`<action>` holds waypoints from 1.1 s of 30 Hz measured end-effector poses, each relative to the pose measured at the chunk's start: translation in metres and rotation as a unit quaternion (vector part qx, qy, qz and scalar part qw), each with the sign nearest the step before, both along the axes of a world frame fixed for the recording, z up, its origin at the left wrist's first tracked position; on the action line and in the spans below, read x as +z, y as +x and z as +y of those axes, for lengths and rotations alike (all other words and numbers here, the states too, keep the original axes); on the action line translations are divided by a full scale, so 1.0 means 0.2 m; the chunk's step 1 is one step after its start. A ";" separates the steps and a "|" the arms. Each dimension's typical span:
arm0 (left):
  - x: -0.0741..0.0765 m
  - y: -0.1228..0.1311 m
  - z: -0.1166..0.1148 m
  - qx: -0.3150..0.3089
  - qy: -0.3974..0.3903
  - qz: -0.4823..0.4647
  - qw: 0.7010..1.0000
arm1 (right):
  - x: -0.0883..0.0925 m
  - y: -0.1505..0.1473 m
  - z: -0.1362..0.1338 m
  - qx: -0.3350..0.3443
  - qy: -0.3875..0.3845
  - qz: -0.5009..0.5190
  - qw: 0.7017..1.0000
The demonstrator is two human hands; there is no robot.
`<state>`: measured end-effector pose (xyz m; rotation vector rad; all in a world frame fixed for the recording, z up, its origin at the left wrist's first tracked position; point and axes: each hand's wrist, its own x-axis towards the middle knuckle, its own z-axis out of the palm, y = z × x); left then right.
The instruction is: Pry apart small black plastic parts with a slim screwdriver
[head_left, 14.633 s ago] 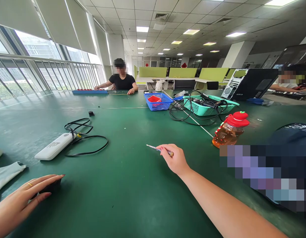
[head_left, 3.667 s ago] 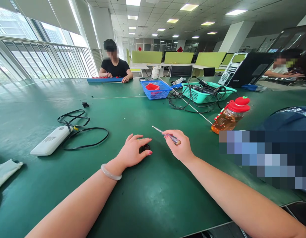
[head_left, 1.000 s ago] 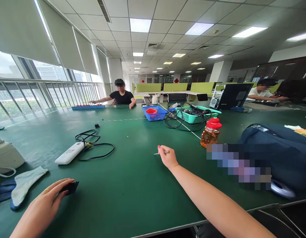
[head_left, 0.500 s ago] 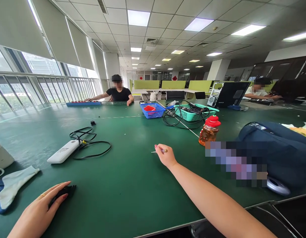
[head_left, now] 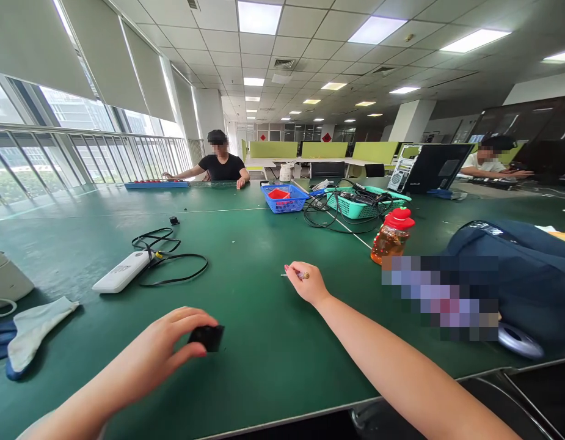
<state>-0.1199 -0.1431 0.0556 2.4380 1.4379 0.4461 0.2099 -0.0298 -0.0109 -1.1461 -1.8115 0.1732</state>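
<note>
My left hand (head_left: 170, 339) grips a small black block-like piece (head_left: 207, 338) between thumb and fingers, over the near left part of the green table. What kind of piece it is I cannot make out. Farther forward, right of the middle, my right hand (head_left: 307, 282) is closed around a small screwdriver (head_left: 304, 275). Its thin metal shaft points left and a gold-coloured end shows by the knuckles. The two hands are apart, with bare tabletop (head_left: 255, 330) between them.
A white power bank (head_left: 123, 272) with a black cable (head_left: 190, 281) lies left, near a glove (head_left: 39, 333). Ahead stand a blue basket (head_left: 284, 200), a green basket (head_left: 355, 208) of cables and a red-lidded bottle (head_left: 393, 237). A dark bag (head_left: 515, 275) is right. Two people sit farther off.
My left hand has moved right and forward from the near left, carrying the black piece. My right hand stays in nearly the same place with the screwdriver. The view has shifted slightly.
</note>
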 end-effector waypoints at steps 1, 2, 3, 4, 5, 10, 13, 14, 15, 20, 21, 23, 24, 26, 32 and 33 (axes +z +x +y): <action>0.04 0.10 0.04 -0.041 -0.013 -0.004 0.999 | 0.00 0.00 0.00 0.002 0.004 -0.004 1.000; 0.06 0.20 0.09 -0.077 -0.025 -0.002 0.997 | -0.01 0.00 0.00 0.005 0.007 -0.008 1.000; 0.07 0.28 0.15 -0.100 -0.024 -0.002 0.995 | -0.01 0.01 0.00 0.007 0.011 -0.012 1.000; 0.07 0.36 0.22 -0.109 -0.021 0.002 0.994 | -0.01 0.01 0.00 0.009 0.015 -0.016 1.000; 0.06 0.43 0.28 -0.114 -0.018 0.011 0.993 | -0.01 0.01 0.00 0.010 0.019 -0.019 1.000; -0.07 0.63 0.54 -0.083 0.024 0.025 0.996 | -0.01 0.02 0.00 0.013 0.043 -0.030 0.999; -0.16 0.65 0.60 -0.045 0.050 0.014 0.998 | 0.02 0.02 -0.02 0.015 0.063 -0.026 0.998; -0.18 0.65 0.61 -0.035 0.056 0.009 0.998 | 0.03 0.02 -0.02 0.017 0.070 -0.024 0.997; -0.21 0.65 0.61 -0.029 0.060 0.002 0.998 | 0.04 0.02 -0.04 0.020 0.078 -0.023 0.997; -0.27 0.62 0.63 -0.011 0.039 -0.045 0.998 | 0.11 0.00 -0.11 0.096 0.181 -0.048 0.978; -0.28 0.62 0.63 -0.007 0.032 -0.052 0.998 | 0.12 -0.01 -0.13 0.119 0.199 -0.065 0.971; -0.28 0.62 0.63 -0.003 0.019 -0.061 0.998 | 0.12 -0.04 -0.15 0.155 0.223 -0.110 0.956; -0.28 0.62 0.64 -0.001 0.014 -0.064 0.998 | 0.12 -0.05 -0.15 0.168 0.234 -0.136 0.948; -0.27 0.63 0.63 -0.001 0.004 -0.071 0.997 | 0.11 -0.07 -0.15 0.183 0.257 -0.181 0.931; -0.27 0.63 0.62 -0.015 -0.008 -0.086 0.996 | 0.09 -0.09 -0.15 0.177 0.281 -0.228 0.915; -0.27 0.63 0.62 -0.016 -0.009 -0.086 0.996 | 0.09 -0.09 -0.15 0.176 0.278 -0.226 0.917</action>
